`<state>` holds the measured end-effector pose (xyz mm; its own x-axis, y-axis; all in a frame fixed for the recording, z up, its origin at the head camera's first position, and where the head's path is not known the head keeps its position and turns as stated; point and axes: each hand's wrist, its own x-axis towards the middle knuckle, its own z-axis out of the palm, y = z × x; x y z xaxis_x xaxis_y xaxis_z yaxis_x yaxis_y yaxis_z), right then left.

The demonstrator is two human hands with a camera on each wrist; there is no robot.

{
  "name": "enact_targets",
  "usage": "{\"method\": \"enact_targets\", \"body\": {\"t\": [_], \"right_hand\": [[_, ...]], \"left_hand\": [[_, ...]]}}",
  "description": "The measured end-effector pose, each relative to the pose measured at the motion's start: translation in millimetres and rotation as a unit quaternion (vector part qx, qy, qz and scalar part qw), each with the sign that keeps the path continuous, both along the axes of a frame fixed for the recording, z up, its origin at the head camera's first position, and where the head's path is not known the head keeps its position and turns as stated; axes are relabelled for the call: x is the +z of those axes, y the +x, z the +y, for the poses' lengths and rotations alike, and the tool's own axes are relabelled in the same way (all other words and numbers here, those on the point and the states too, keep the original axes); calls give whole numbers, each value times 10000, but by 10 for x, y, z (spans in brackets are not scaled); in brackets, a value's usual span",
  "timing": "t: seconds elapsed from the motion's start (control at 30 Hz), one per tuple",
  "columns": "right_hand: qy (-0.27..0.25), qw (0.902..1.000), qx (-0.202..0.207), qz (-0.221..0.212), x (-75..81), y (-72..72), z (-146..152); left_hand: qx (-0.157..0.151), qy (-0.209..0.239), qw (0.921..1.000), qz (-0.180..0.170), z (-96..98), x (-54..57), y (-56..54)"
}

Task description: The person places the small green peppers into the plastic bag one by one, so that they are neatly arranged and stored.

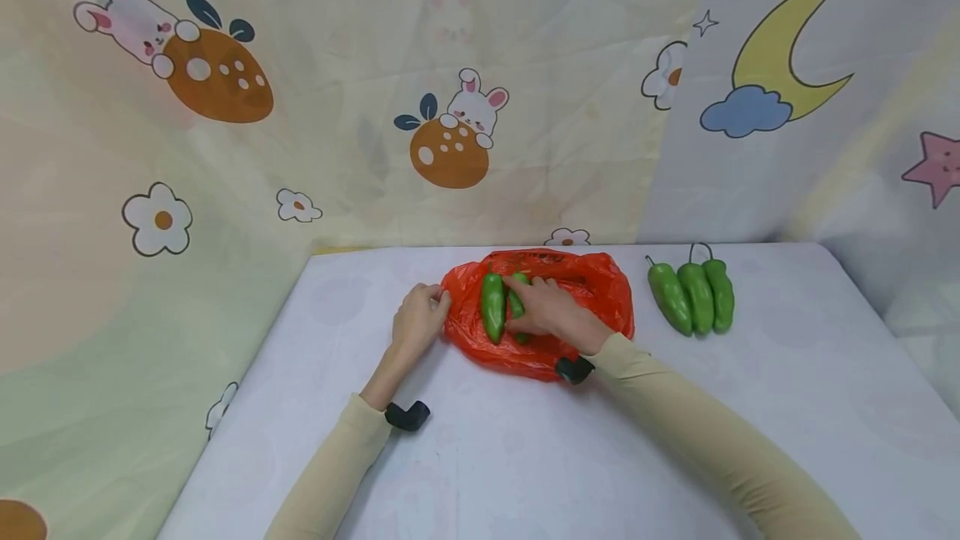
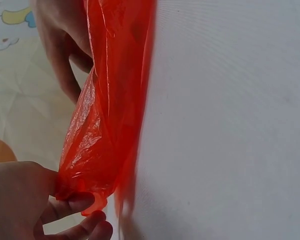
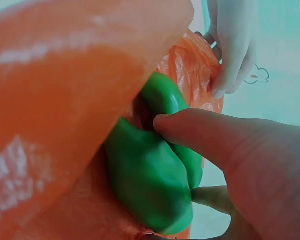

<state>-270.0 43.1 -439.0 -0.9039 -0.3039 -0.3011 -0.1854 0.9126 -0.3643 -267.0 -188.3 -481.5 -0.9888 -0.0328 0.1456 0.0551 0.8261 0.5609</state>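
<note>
A crinkled red plastic bag (image 1: 465, 344) lies on the table with its mouth spread. Two green peppers lie side by side in it, a left pepper (image 1: 492, 308) and a right pepper (image 1: 517, 307) partly covered by my right hand (image 1: 553, 309). That hand grips the right pepper (image 3: 147, 180), thumb and fingers around it; some fingertips are hidden. At the bag's left edge my left hand (image 1: 420, 319) pinches the red plastic between thumb and fingers. The left wrist view has the left hand (image 2: 45, 205) holding the bag's thin rim (image 2: 97, 200).
Three more green peppers (image 1: 693, 297) lie together to the right of the bag, stems pointing away. The table (image 1: 480, 457) has a white cover. Behind it hangs a patterned cloth (image 1: 337, 90) with rabbits and a moon. A black strap mount (image 1: 407, 416) sits on the left wrist.
</note>
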Motion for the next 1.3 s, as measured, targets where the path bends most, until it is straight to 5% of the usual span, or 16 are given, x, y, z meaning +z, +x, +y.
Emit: {"method": "enact_targets", "body": {"t": [0.63, 1.3], "right_hand": [[24, 10000, -29, -53, 153, 14, 74], [-311, 9977, 603, -89, 478, 18, 294]], "left_hand": [[20, -45, 10000, 42, 30, 25, -8], [25, -66, 10000, -28, 29, 46, 12]]}}
